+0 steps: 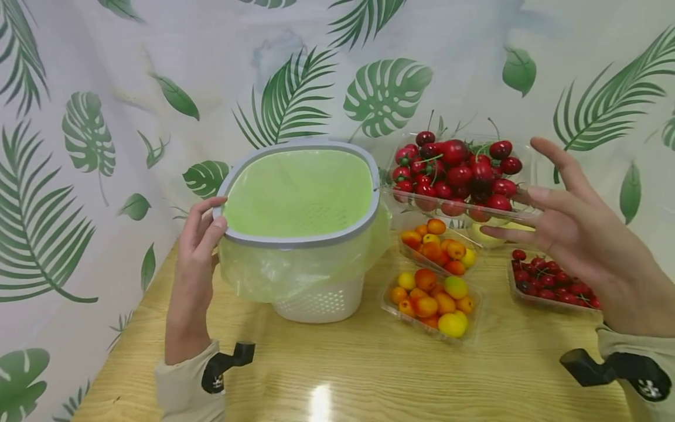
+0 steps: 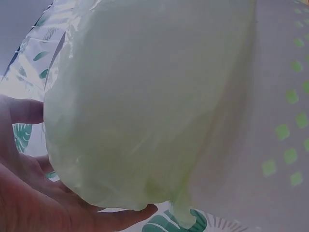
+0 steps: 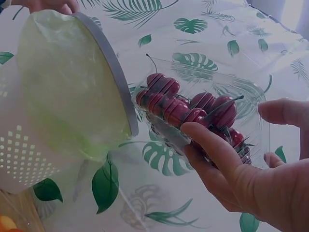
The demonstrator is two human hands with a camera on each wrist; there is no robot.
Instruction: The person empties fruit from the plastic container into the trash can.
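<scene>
A white perforated waste bin (image 1: pixel 319 305) with a grey rim (image 1: pixel 300 241) stands on the table, lined with a thin green plastic bag (image 1: pixel 253 269) folded over the rim. At its left side my left hand (image 1: pixel 196 264) holds the rim and bag between thumb and fingers. Raised to the right of the bin is a clear plastic box of red cherries (image 1: pixel 459 173), some with stems. My right hand (image 1: pixel 585 234) holds this box by its right end, its fingers spread along the side in the right wrist view (image 3: pixel 241 164). The box sits near the rim, tilted in the right wrist view.
Two clear boxes of orange and yellow oval fruit (image 1: pixel 429 302) lie on the wooden table (image 1: pixel 337 375) right of the bin. Farther right is another box of cherries (image 1: pixel 548 281), partly behind my right hand. A leaf-patterned cloth (image 1: pixel 295 76) hangs behind.
</scene>
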